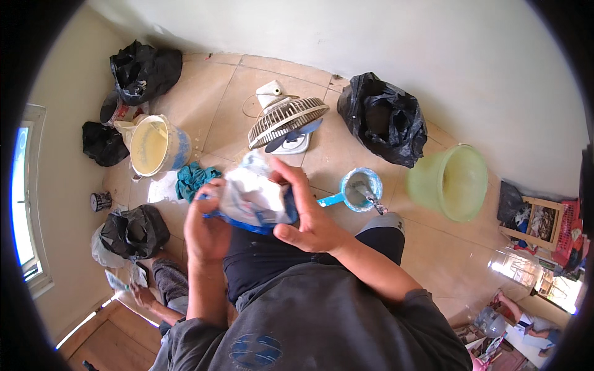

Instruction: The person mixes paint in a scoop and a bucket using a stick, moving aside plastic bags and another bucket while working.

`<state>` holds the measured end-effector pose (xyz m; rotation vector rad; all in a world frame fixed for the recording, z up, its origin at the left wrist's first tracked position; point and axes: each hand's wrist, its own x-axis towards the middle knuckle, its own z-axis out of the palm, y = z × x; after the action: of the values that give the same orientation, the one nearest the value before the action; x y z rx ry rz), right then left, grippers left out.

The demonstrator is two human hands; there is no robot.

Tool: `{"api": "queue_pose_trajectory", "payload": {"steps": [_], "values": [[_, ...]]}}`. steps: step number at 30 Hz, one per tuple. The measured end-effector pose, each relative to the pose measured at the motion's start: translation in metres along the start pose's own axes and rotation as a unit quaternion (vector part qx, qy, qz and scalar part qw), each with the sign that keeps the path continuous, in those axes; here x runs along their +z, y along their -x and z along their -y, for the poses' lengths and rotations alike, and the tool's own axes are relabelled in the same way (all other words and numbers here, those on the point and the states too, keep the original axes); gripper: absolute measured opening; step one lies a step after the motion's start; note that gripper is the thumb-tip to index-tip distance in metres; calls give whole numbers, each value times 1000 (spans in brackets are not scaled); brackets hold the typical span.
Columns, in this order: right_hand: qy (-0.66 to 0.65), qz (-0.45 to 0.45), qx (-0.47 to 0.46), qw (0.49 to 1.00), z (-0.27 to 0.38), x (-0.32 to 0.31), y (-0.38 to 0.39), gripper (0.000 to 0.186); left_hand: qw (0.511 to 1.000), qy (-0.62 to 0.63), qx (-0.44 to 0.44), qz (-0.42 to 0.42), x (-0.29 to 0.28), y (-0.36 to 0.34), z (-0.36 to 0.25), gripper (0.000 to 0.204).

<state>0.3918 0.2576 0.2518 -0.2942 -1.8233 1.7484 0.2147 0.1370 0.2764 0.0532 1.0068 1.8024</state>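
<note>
Two hands hold a plastic bag.
Left hand (207, 232) and right hand (306, 216) both grip the white-and-blue bag (253, 201); a fan (286, 120) stands beyond.

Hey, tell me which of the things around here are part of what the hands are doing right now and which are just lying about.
In hand:
left hand and right hand, both gripping the white and blue plastic bag

Lying about:
table fan
blue saucepan
green bucket
paint bucket
teal cloth
black bags, e.g.
</note>
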Motion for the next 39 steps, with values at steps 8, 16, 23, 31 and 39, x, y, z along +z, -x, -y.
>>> {"api": "queue_pose_trajectory", "payload": {"steps": [8,16,23,31,39], "values": [[23,2,-32,999,-39,61,-45,71,974,-176,106,-92,-55,-31,-44,23],[-32,-49,81,995,-129,114,-73,71,953,-226,34,-197,-112,-93,-57,11],[16,10,194,981,-147,105,-61,65,894,-410,-74,-166,-194,-164,-53,25],[-9,0,308,951,-134,31,4,43,711,-691,-126,43,-211,-238,-80,42],[488,-340,119,795,-66,-166,35,71,577,-807,124,-25,-255,-237,-27,36]]}}
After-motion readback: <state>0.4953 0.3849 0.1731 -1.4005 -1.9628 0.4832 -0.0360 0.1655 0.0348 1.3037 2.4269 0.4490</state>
